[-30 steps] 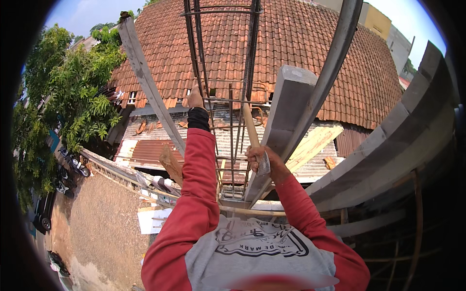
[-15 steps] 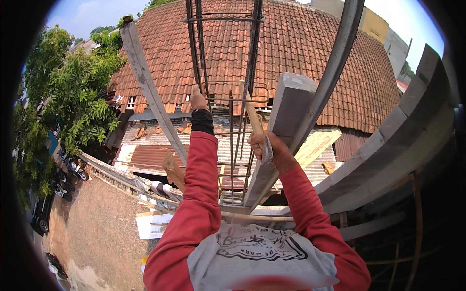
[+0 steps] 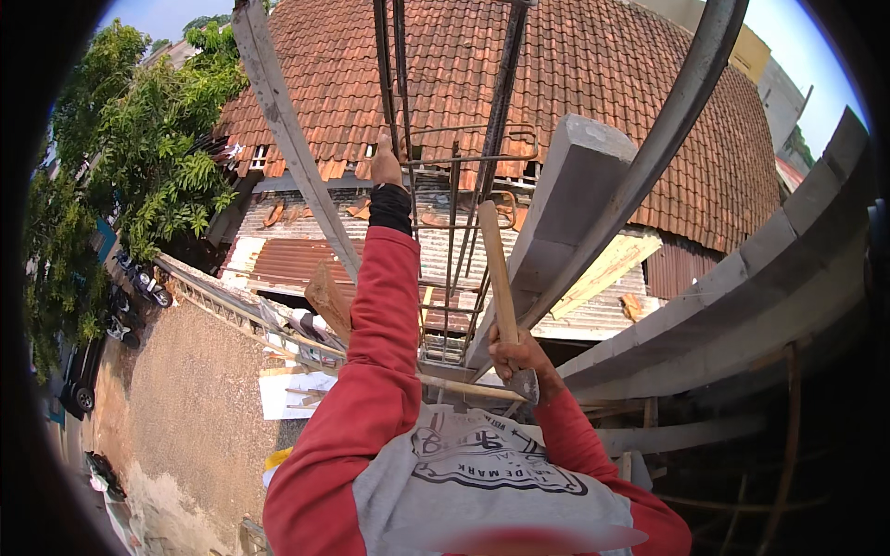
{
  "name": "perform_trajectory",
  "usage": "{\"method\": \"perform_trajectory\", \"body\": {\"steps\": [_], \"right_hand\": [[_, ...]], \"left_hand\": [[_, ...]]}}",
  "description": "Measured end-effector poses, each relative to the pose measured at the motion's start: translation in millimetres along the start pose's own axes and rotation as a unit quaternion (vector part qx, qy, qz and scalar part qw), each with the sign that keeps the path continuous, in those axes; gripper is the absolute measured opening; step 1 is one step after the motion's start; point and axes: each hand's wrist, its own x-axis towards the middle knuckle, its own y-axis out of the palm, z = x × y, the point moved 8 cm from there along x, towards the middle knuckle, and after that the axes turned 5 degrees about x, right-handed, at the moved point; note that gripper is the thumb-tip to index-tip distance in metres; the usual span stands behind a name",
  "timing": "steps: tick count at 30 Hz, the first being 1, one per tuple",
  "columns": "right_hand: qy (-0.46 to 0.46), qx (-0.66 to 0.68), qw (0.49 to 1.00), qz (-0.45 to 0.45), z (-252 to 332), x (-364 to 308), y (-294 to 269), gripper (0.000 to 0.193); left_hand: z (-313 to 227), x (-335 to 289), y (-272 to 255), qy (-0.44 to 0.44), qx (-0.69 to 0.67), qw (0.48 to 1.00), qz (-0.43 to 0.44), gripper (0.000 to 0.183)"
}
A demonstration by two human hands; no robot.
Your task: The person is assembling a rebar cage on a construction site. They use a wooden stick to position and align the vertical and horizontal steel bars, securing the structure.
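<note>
Hammer (image 3: 499,278) sits in the tight grip of the right hand (image 3: 519,357), near the rebar cage (image 3: 502,93) the left hand (image 3: 386,167), its grip too obscured to tell, seems to steady, and the next move calls for firm bracing.

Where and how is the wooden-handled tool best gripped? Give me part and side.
By the bare wooden handle, I judge, near its free end, coming from the wearer's side: that stretch is slim, long and uncovered, while steel bars and a grey column show behind it. The right hand wraps the handle's other end, next to the metal head.
</note>
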Motion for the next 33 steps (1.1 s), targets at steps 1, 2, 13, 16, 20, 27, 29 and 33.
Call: {"method": "perform_trajectory", "body": {"steps": [1,2,13,16,20,27,29,33], "right_hand": [[0.007,-0.015,1.0,-0.009,-9,-7,-9,0.024],[0.022,-0.023,0.999,-0.022,-20,-12,-19,0.025],[0.098,-0.008,0.989,-0.112,-87,7,-73,0.025],[0.108,-0.033,0.987,-0.112,-98,14,-80,0.023],[0.17,-0.048,0.978,-0.114,-131,9,-98,0.022],[0.251,0.0,0.958,-0.138,-203,-17,-135,0.013],[0.269,-0.067,0.953,-0.124,-218,-28,-154,0.015],[0.259,-0.243,0.933,-0.062,-245,-43,-208,0.025]], "left_hand": [[1,-4,1,0.01,-0.01,1.0,-0.006,0.059],[8,-3,-3,-0.044,0.007,0.999,-0.015,0.059],[102,-37,-110,0.012,0.22,0.959,-0.176,0.039],[139,-57,-130,-0.115,0.273,0.933,-0.205,0.036],[180,-107,-144,-0.196,0.226,0.92,-0.251,0.037],[289,-203,-210,-0.285,0.233,0.904,-0.215,0.036],[315,-222,-230,-0.307,0.281,0.892,-0.179,0.037],[371,-250,-262,-0.349,0.278,0.888,-0.107,0.037]]}}
